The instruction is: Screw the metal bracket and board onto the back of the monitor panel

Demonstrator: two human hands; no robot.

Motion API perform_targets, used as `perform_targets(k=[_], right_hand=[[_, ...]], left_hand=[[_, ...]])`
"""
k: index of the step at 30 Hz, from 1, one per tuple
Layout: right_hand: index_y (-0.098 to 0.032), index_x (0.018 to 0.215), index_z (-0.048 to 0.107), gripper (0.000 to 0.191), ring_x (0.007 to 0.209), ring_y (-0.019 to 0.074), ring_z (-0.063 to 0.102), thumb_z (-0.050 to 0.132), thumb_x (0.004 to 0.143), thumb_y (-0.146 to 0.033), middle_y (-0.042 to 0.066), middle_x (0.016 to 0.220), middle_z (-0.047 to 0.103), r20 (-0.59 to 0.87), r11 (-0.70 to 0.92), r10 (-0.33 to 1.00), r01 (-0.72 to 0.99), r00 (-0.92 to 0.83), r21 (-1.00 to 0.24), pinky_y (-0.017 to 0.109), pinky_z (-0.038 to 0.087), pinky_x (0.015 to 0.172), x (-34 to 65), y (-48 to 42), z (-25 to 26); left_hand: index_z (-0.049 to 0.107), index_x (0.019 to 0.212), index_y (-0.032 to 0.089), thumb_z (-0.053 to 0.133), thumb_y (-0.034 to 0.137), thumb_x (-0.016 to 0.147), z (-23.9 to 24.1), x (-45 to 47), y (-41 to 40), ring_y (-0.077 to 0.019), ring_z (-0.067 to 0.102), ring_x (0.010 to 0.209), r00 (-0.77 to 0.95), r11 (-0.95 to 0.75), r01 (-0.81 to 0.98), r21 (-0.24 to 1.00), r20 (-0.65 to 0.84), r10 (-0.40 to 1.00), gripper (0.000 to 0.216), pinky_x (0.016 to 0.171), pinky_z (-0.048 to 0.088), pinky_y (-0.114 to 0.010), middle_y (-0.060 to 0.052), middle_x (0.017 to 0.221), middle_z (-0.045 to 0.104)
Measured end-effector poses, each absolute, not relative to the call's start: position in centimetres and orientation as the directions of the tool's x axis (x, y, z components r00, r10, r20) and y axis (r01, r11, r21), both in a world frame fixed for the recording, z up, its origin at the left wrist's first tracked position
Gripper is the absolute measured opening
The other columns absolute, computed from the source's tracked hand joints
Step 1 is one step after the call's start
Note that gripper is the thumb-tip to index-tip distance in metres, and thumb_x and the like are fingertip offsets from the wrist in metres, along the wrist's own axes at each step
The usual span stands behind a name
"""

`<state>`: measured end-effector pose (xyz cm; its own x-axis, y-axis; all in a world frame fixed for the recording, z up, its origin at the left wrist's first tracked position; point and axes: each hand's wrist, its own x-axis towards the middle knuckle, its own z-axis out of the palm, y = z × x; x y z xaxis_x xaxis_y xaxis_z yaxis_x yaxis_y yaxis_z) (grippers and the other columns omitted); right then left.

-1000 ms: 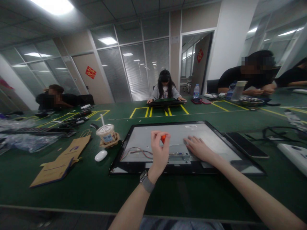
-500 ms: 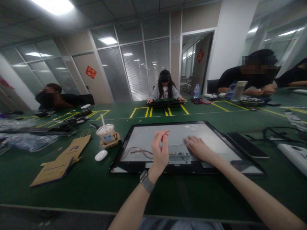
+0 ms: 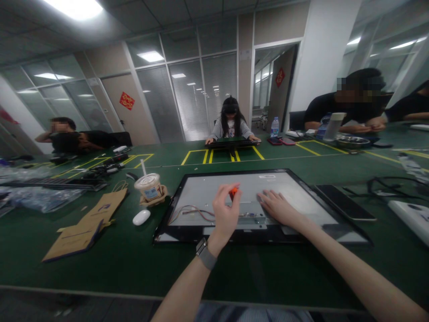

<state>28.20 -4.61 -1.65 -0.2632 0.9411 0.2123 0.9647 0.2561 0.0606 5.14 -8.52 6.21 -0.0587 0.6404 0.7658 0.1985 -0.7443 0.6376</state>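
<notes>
Left hand (image 3: 225, 211): fingers pinch an orange object (image 3: 233, 192), presumably for fine control. Right hand (image 3: 279, 208): fingers, spread, rest on the panel (image 3: 197, 190), apparently steadying it.

The panel (image 3: 250, 188) lies between cup (image 3: 148, 187) and, apparently, tablet (image 3: 344, 202).

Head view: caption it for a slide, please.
Left hand holds an orange object over a panel on a green table; right hand rests on the panel.
</notes>
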Motion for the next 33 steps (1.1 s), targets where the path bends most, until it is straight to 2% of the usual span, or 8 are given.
perform_targets(k=[5,9,12,16,21,25,31,33], right_hand=[[-0.019,0.14,0.048,0.047,0.129,0.0357,0.046,0.03,0.098,-0.031,0.018,0.141,0.05,0.215,0.265,0.936,0.96,-0.278,0.088,0.056,0.04,0.1,28.1,-4.63,-1.6],[-0.019,0.14,0.048,0.047,0.128,0.0353,0.046,0.029,0.098,-0.031,0.018,0.141,0.051,0.215,0.262,0.937,0.96,-0.277,0.095,0.055,0.04,0.1,27.96,-4.8,-1.4],[-0.02,0.14,0.047,0.048,0.128,0.035,0.047,0.028,0.098,-0.031,0.017,0.141,0.051,0.219,0.264,0.935,0.96,-0.278,0.089,0.056,0.04,0.099,27.98,-4.87,-1.37],[-0.019,0.14,0.048,0.049,0.129,0.0354,0.045,0.027,0.098,-0.033,0.018,0.142,0.05,0.224,0.277,0.932,0.958,-0.286,0.07,0.056,0.039,0.1,28.16,-4.79,-1.44],[-0.018,0.141,0.047,0.05,0.129,0.0361,0.045,0.026,0.098,-0.034,0.018,0.141,0.051,0.211,0.278,0.934,0.957,-0.288,0.079,0.055,0.039,0.1,28.26,-4.62,-1.58],[-0.019,0.14,0.048,0.049,0.128,0.0362,0.046,0.026,0.098,-0.032,0.018,0.141,0.051,0.219,0.274,0.933,0.958,-0.286,0.084,0.057,0.04,0.099,28.2,-4.59,-1.66],[-0.018,0.14,0.048,0.05,0.128,0.036,0.046,0.026,0.098,-0.032,0.019,0.142,0.05,0.204,0.273,0.937,0.959,-0.284,0.078,0.056,0.04,0.099,28.09,-4.75,-1.32],[-0.02,0.14,0.048,0.049,0.128,0.035,0.046,0.027,0.098,-0.032,0.017,0.141,0.051,0.208,0.269,0.938,0.961,-0.277,0.067,0.055,0.04,0.1,28.11,-4.78,-1.27]], left_hand=[[0.071,0.089,0.02,0.063,0.029,0.087,6.23,5.04,-8.57,-0.0152,0.055,0.078,-0.089,-0.733,0.232,0.639,0.765,0.638,0.012,0.074,0.047,-0.028,-0.003,0.085,0.056],[0.07,0.1,0.02,0.041,0.029,0.098,6.18,4.97,-8.76,-0.018,0.058,0.089,-0.048,-0.728,0.184,0.66,0.746,0.664,0.03,0.08,0.048,-0.031,-0.007,0.096,0.06],[0.066,0.111,0.019,0.036,0.027,0.1,6.05,5.05,-8.77,-0.0186,0.061,0.094,-0.017,-0.711,0.093,0.697,0.715,0.699,0.033,0.085,0.048,-0.033,-0.008,0.102,0.065],[0.064,0.115,0.021,0.044,0.03,0.097,5.98,5.12,-8.68,-0.0174,0.061,0.087,-0.024,-0.699,0.128,0.703,0.707,0.707,0.028,0.08,0.049,-0.031,-0.007,0.097,0.066],[0.069,0.099,0.02,0.057,0.026,0.09,6.18,5.12,-8.54,-0.0164,0.056,0.081,-0.05,-0.737,0.239,0.632,0.767,0.64,0.015,0.077,0.047,-0.029,-0.005,0.089,0.06],[0.069,0.089,0.02,0.063,0.028,0.087,6.31,5.07,-8.58,-0.0161,0.054,0.079,-0.087,-0.732,0.273,0.624,0.774,0.627,0.011,0.075,0.047,-0.029,-0.004,0.086,0.055],[0.068,0.101,0.02,0.038,0.026,0.099,6.44,4.92,-8.88,-0.0189,0.059,0.095,-0.049,-0.732,0.17,0.66,0.747,0.663,0.031,0.086,0.047,-0.033,-0.008,0.099,0.062],[0.066,0.106,0.019,0.037,0.027,0.1,6.36,4.94,-8.85,-0.0183,0.061,0.093,-0.045,-0.716,0.137,0.685,0.726,0.686,0.031,0.084,0.047,-0.032,-0.008,0.099,0.064]])
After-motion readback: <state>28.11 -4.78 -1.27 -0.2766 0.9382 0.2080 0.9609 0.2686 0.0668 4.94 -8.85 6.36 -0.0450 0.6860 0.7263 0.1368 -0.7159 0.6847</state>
